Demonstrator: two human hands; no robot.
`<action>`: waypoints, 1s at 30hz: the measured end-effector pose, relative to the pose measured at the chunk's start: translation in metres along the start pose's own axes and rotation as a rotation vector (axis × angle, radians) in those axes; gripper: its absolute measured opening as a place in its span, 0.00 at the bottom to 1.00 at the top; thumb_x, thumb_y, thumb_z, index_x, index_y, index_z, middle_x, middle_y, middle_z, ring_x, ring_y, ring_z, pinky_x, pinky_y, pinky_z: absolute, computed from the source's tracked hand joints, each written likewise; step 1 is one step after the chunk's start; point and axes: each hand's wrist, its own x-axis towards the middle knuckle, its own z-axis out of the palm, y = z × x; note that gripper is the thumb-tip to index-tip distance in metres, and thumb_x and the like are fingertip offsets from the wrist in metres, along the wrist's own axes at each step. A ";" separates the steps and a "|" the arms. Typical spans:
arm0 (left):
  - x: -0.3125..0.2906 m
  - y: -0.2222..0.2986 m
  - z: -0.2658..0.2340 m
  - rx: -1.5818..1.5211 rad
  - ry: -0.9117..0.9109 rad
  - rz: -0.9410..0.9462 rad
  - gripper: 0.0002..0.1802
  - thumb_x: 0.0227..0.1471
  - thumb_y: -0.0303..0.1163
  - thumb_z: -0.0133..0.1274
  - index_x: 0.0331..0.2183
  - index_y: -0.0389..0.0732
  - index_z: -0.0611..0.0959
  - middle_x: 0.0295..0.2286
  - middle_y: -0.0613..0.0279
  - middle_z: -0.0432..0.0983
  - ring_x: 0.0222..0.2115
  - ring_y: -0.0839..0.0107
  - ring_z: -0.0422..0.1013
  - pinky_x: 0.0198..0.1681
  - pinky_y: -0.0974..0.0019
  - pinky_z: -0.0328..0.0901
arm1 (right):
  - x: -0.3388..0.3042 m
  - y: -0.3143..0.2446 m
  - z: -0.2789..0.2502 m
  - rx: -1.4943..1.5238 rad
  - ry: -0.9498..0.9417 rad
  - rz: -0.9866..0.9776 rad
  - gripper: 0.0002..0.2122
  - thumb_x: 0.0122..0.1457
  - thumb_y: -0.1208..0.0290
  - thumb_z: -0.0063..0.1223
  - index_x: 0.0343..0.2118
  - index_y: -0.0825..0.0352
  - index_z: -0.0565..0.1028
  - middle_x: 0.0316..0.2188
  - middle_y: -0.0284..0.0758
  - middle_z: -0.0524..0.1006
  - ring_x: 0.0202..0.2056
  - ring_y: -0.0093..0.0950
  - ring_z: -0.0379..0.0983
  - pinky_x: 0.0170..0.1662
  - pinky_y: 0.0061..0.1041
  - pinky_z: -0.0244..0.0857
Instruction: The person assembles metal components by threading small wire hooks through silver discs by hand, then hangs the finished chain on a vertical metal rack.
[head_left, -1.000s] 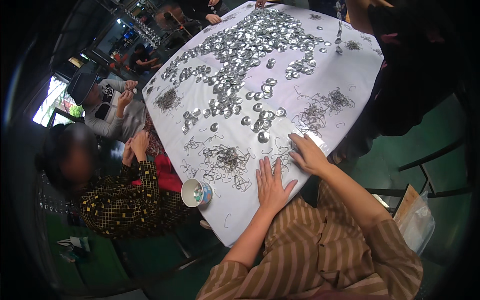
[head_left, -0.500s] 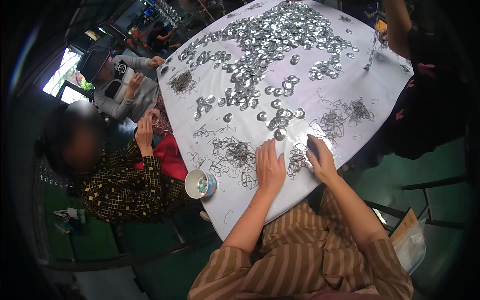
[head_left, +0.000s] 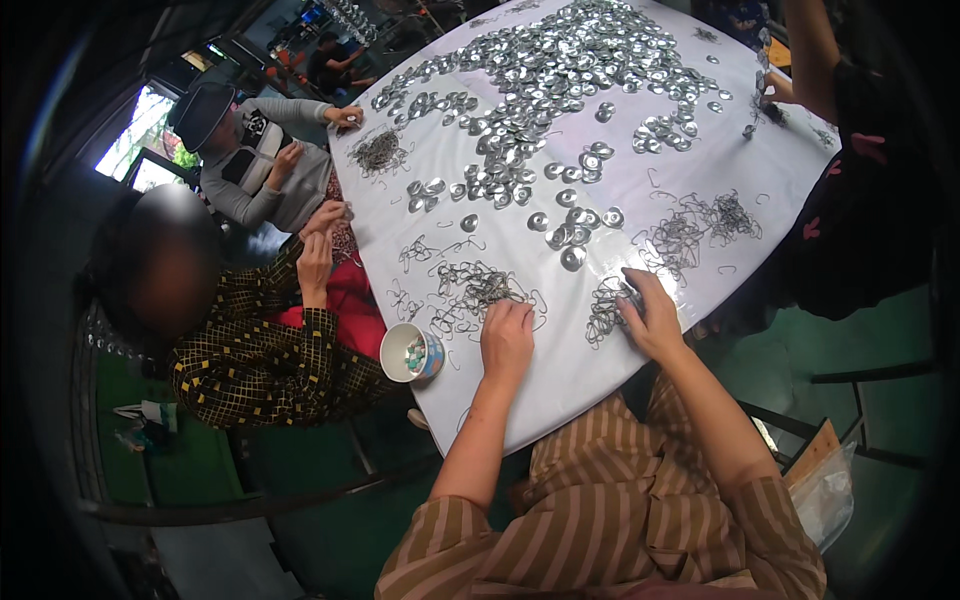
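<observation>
Bent wire hooks lie in a tangled pile (head_left: 470, 290) left of centre on the white-covered table (head_left: 575, 375). My left hand (head_left: 507, 345) rests at that pile's near right side, its fingers curled down. What they hold, if anything, is hidden. A smaller heap of wire hooks (head_left: 603, 318) lies between my hands. Beside it, my right hand (head_left: 655, 322) curves around the heap's right side, thumb and forefinger apart. Just beyond the hands, several shiny metal discs (head_left: 573, 258) with raised centres trail off from a large heap of discs (head_left: 570, 70).
A paper cup (head_left: 411, 353) with small pale-green pieces stands at the table's left edge. More hooks lie in a right-hand pile (head_left: 735, 215) and a far-left pile (head_left: 380, 152). Two people sit along the left side; another person's dark clothing (head_left: 850, 240) borders the right.
My left hand has moved left from beside the small heap to the larger hook pile, its fingers now curled. My right hand stays by the small heap. The view has shifted slightly.
</observation>
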 end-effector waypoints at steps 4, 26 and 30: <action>0.003 0.007 0.013 0.049 -0.054 0.063 0.04 0.42 0.23 0.55 0.26 0.36 0.81 0.26 0.58 0.72 0.31 0.60 0.67 0.36 0.61 0.63 | 0.006 0.001 0.004 0.067 0.017 0.068 0.18 0.50 0.70 0.54 0.45 0.69 0.68 0.38 0.43 0.70 0.38 0.40 0.68 0.41 0.32 0.63; 0.029 0.030 0.023 0.384 -0.314 0.061 0.03 0.36 0.22 0.52 0.20 0.33 0.79 0.23 0.52 0.73 0.26 0.58 0.71 0.30 0.63 0.68 | 0.057 -0.016 0.044 0.199 -0.167 0.388 0.07 0.43 0.79 0.60 0.26 0.71 0.73 0.20 0.34 0.74 0.24 0.25 0.72 0.29 0.24 0.65; 0.034 0.026 0.010 -0.283 -0.289 -0.196 0.03 0.43 0.24 0.52 0.24 0.35 0.78 0.24 0.60 0.73 0.27 0.71 0.70 0.29 0.69 0.65 | 0.040 -0.008 0.028 0.598 -0.147 0.528 0.06 0.44 0.82 0.61 0.24 0.72 0.73 0.19 0.28 0.74 0.24 0.15 0.70 0.27 0.15 0.64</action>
